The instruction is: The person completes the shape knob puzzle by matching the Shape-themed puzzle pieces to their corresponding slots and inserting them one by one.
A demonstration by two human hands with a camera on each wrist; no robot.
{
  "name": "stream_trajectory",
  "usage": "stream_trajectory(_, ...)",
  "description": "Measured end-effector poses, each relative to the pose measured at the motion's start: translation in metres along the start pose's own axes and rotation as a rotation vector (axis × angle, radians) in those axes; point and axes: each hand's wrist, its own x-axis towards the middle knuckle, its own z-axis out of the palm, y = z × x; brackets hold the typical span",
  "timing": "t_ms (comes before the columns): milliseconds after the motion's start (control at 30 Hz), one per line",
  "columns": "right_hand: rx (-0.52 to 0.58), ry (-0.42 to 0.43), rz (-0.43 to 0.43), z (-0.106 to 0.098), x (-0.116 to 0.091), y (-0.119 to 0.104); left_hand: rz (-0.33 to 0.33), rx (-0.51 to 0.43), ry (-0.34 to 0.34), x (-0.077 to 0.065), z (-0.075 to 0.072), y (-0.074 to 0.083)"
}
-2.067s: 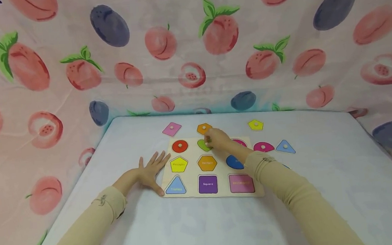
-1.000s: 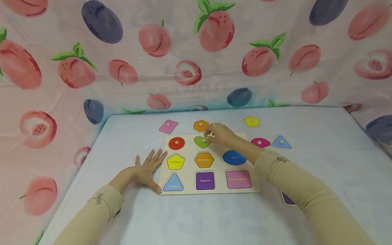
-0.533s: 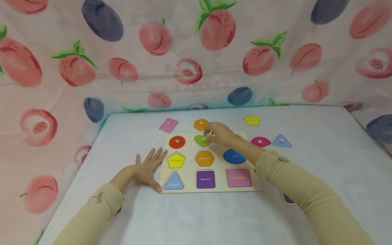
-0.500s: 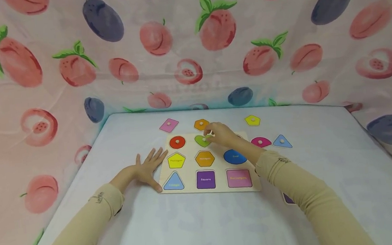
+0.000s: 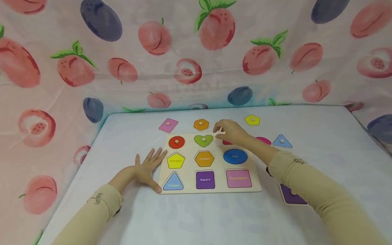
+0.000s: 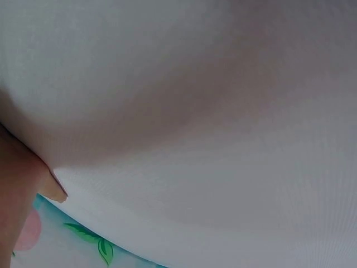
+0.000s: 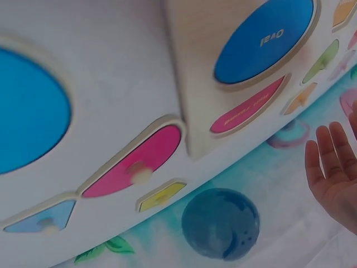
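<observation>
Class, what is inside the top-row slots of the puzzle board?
The red circle and green heart sit in two, covering whatever lies beneath. The pink slot, partly hidden by the right hand in the head view, shows lettering and no piece in the right wrist view.

Cloth-screened work spot, kind of room unclear: fruit-print drape (image 5: 179, 89) behind and beside white table (image 5: 177, 225)
</observation>
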Motion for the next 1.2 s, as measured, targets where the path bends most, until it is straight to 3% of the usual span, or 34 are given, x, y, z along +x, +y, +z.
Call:
stream_trajectory(567, -0.008, 0.042, 0.039, -0.034, -0.042, 0.024, 0.002, -0.019, -0.001, 0.002, -0.003, 0.001)
stream_trajectory(733, -0.027, 0.049, -0.003, -0.034, -0.053, 0.033, -0.004, -0.017, -0.001, 0.000, 0.000, -0.002)
stream_trajectory(967, -0.018, -0.002, 0.048, -0.031, -0.072, 0.049, 0.009, -0.025, -0.019, -0.003, 0.008, -0.004)
stream_trajectory(1200, -0.034, -0.018, 0.050, -0.034, -0.080, 0.069, -0.001, -0.010, 0.003, 0.000, 0.002, -0.003)
